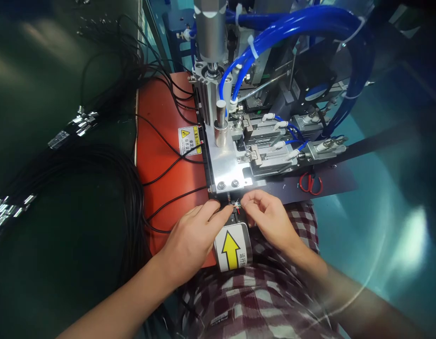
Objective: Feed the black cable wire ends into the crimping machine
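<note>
Thin coloured wires [237,205] fan out, some white and one red, at the front of the machine. My left hand [193,230] is closed, with its thumb and forefinger tips at the left of these wires. A black cable [159,229] runs across the orange surface and disappears beneath that hand. From the right, my right hand [270,219] pinches at the wire ends, thumb against curled fingers. Just below both fingertips sits a white label with a yellow arrow [231,249]. The exact contact between fingertips and wires is too small to make out.
A metal press block [221,162] with blue air hoses [291,30] rises directly behind my hands. Red-handled scissors [311,183] lie to the right. Bundled black cables [133,202] with shiny ends hang over the left side of the orange mat [157,160].
</note>
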Motion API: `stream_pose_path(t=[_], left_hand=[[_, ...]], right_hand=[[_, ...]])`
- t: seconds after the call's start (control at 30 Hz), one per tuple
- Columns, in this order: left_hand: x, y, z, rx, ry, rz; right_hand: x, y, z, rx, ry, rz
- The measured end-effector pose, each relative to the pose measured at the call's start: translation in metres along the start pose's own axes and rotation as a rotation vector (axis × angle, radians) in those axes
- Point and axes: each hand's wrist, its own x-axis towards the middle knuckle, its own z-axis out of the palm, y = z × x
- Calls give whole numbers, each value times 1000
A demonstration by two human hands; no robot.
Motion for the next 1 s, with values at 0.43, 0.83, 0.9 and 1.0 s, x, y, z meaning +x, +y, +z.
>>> stream_pose_path(t=[0.43,0.83,0.9,1.0], left_hand=[[-2,-1,2,33,24,12],[0,-2,4,9,27,4],[1,-1,3,10,29,5],[0,-1,2,13,29,0]], right_hand=[[0,-12,-2,57,20,68],[-6,-2,6,-10,52,-51],[-3,-3,3,24,21,32],[2,-4,-1,109,-61,139]])
